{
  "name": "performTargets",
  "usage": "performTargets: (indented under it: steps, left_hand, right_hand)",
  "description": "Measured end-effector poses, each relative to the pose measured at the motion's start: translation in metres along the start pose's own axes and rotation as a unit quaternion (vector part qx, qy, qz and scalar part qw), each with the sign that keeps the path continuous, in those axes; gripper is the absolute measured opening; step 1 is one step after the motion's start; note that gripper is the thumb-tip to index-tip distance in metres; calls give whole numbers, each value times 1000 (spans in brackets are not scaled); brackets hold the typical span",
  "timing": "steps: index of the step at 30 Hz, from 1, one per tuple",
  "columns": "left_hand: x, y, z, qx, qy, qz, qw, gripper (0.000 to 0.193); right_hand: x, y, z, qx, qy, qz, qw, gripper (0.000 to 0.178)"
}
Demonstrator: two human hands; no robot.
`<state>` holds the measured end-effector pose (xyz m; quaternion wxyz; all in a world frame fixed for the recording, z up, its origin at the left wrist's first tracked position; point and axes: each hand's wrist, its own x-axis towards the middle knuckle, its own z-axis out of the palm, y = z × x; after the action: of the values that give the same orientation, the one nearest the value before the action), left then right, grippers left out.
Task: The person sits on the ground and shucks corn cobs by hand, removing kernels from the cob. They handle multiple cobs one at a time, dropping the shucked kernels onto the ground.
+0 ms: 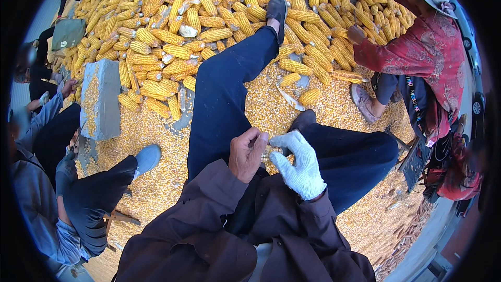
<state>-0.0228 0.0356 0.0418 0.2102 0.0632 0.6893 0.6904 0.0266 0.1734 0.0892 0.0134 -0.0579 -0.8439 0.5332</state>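
Note:
My bare left hand and my right hand, in a white knitted glove, meet above my lap. Between their fingertips sits a small, pale yellow corn cob, seen mostly end-on and partly covered by the fingers. The left thumb and forefinger press together at its left side. On the other side, the gloved fingers and thumb curl round it in a C shape. Loose corn kernels cover the ground round my legs. Past my outstretched foot lies a big heap of yellow corn ears.
A grey block with kernels on its face stands left of my legs. One person sits at the left; another in a red patterned top sits at the right by the heap. A dark shoe of mine rests against the ears.

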Motion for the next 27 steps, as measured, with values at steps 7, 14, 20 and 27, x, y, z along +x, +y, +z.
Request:
performTargets:
  steps: [7, 14, 20, 27]
  left_hand:
    - [-4, -1, 1, 18, 21, 21, 999, 24]
    - [-7, 9, 7, 56, 53, 46, 996, 20]
    - [-3, 5, 8, 121, 84, 87, 985, 23]
    - [-5, 1, 8, 127, 55, 115, 984, 23]
  right_hand:
    - [-8, 0, 6, 89, -11, 104, 991, 22]
    - [-14, 1, 14, 219, -10, 178, 959, 14]
    - [-13, -7, 20, 237, 23, 239, 941, 16]
    - [-16, 5, 25, 335, 36, 312, 888, 17]
